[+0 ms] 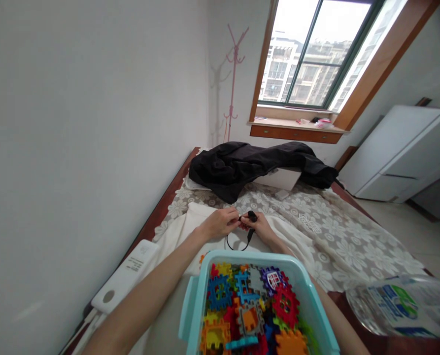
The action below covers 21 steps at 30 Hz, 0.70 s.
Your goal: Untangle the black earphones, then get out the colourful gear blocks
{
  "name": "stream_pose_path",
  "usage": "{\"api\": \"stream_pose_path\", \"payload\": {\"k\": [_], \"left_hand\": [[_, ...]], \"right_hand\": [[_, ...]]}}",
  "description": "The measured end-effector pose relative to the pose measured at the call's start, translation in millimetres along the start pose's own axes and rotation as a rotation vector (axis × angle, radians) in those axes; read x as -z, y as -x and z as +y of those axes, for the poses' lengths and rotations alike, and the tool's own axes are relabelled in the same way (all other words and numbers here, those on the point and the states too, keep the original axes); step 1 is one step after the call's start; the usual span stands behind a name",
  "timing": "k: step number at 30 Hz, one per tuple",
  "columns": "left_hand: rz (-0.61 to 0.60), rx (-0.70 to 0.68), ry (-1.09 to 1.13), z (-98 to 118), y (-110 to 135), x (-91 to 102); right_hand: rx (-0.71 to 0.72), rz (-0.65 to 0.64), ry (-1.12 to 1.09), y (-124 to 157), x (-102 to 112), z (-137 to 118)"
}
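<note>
My left hand [221,222] and my right hand [258,228] meet over the bed, just beyond a light blue bin. Together they hold a small black device [252,216] with a thin black cable [238,242] that loops down between my wrists. The left fingers pinch the cable end; the right fingers grip the black piece. The light blue plastic bin [193,301] sits close to me, filled with several colourful interlocking toy pieces [249,310].
A floral lace cover [334,231] lies on the bed, a black jacket [249,165] heaped at its far end. A white power bank [125,281] rests at the left edge. A clear plastic bottle [400,305] is at right. White cabinet [400,153], pink coat stand [234,79], window behind.
</note>
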<state>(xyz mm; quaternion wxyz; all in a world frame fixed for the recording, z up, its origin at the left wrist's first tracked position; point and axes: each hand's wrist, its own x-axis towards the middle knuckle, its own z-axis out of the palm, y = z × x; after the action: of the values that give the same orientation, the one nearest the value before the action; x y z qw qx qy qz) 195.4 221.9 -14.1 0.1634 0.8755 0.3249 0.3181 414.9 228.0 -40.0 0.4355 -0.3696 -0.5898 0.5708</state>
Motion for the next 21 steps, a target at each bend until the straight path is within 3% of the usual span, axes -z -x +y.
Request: {"api": "stream_pose_path", "payload": {"k": [4, 8, 13, 18, 21], "left_hand": [[0.029, 0.009, 0.029, -1.7, 1.6, 0.4], [0.112, -0.003, 0.046, -0.7, 0.2, 1.2], [0.217, 0.053, 0.033, 15.8, 2.1, 10.9], [0.479, 0.125, 0.049, 41.6, 15.1, 49.2], [0.53, 0.153, 0.021, 53.9, 34.4, 82.5]], "right_hand": [[0.009, 0.019, -0.003, -0.6, 1.1, -0.4], [-0.024, -0.063, -0.058, 2.6, 4.3, -7.6], [-0.134, -0.18, -0.183, -3.1, 3.0, -39.4], [-0.105, -0.334, -0.217, -31.0, -22.7, -93.0], [-0.125, -0.428, -0.193, -48.1, -55.4, -115.2]]}}
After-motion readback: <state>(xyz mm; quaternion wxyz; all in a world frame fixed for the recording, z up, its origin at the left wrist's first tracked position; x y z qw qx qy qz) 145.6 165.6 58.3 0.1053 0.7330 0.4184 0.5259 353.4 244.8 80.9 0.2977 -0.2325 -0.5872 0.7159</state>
